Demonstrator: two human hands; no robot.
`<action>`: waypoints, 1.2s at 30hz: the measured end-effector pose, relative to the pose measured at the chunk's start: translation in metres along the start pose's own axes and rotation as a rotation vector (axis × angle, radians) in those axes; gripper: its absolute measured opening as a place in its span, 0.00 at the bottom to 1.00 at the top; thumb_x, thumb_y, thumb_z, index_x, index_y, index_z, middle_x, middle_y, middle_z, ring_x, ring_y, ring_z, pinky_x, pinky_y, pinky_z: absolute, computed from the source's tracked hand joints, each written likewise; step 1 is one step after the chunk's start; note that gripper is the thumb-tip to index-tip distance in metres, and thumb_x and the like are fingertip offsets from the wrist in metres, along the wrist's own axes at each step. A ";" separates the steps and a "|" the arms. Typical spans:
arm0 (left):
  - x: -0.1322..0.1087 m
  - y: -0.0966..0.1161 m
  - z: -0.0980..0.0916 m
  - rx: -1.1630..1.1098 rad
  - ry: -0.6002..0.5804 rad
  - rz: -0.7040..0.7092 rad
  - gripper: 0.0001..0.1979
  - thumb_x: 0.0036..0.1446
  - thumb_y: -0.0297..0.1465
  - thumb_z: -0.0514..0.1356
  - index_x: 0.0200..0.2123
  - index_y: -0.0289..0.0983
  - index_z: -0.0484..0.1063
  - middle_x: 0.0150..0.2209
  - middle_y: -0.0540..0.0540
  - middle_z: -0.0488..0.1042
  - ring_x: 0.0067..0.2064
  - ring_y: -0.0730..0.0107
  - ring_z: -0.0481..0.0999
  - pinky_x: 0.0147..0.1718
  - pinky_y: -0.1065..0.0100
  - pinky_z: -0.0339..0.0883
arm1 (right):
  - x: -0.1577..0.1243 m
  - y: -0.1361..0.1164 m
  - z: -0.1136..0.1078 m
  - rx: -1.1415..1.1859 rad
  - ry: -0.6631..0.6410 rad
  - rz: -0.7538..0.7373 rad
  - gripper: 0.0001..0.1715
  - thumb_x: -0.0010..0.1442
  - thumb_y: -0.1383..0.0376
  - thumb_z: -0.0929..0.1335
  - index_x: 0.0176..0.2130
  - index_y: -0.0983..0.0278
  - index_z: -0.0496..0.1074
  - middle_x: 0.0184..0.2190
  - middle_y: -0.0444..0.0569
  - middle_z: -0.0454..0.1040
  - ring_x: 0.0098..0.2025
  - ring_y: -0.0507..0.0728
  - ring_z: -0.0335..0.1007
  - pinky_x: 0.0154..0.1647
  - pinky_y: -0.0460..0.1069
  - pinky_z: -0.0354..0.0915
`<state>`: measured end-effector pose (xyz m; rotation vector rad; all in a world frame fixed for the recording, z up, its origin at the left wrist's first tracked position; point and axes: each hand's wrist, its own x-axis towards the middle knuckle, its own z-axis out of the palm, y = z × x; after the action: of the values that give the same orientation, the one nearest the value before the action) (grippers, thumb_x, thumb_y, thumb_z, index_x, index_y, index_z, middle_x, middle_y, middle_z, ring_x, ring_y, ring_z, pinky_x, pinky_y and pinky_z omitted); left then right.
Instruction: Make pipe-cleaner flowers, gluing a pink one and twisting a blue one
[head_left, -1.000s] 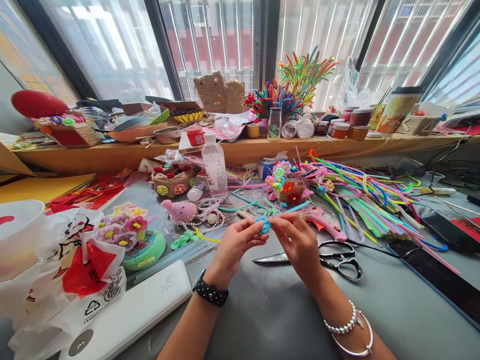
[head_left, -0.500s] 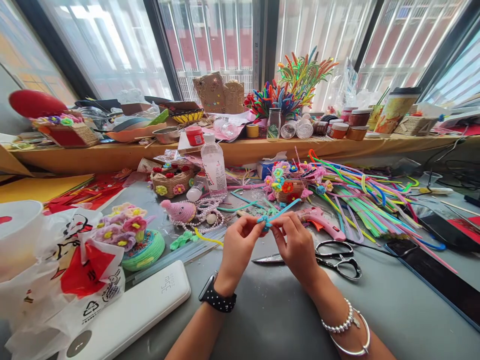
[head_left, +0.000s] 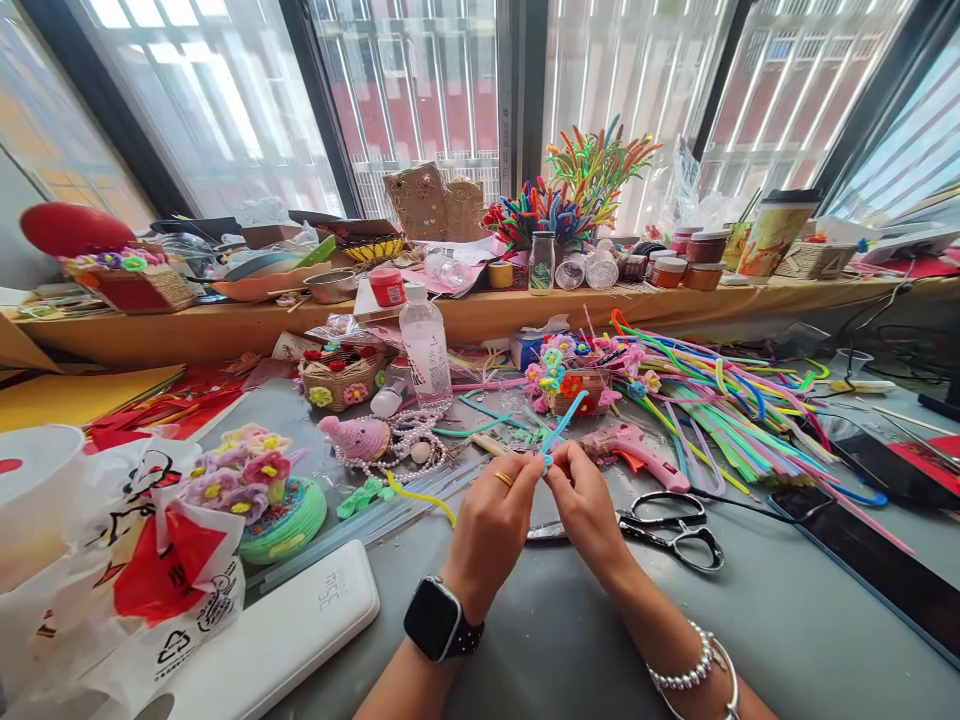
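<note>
Between my fingertips is a light blue pipe cleaner [head_left: 564,420], its free end sticking up and to the right. My left hand [head_left: 495,520], with a ring and a black watch, pinches its lower end. My right hand [head_left: 586,510], with silver bracelets on the wrist, pinches the same small blue part from the other side. The fingers hide most of that part. Black-handled scissors [head_left: 694,545] lie beside my right hand, the blades partly behind it. Behind the hands rests a pink glue gun [head_left: 645,455].
A white power bank [head_left: 300,625], a plastic bag [head_left: 180,570] and a green flower piece [head_left: 289,515] lie left. A bottle [head_left: 425,350] and flower basket [head_left: 577,390] stand behind. Pipe cleaners [head_left: 735,420] and a dark phone [head_left: 877,570] are at right.
My left hand has rolled over, showing its back and the watch face. The pipe cleaner's free end points more upward, and the view has shifted slightly.
</note>
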<state>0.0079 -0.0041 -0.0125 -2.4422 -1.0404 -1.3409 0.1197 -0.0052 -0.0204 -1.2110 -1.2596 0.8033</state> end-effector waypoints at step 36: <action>0.003 0.003 -0.004 -0.212 -0.018 -0.251 0.09 0.53 0.25 0.51 0.36 0.39 0.69 0.31 0.46 0.71 0.34 0.70 0.71 0.35 0.70 0.65 | -0.003 0.002 -0.002 -0.280 0.037 -0.333 0.06 0.54 0.65 0.58 0.26 0.62 0.57 0.22 0.43 0.58 0.23 0.51 0.55 0.23 0.46 0.55</action>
<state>0.0081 -0.0072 -0.0072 -2.5418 -1.3083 -1.5822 0.1219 -0.0078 -0.0226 -1.1842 -1.5286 0.3682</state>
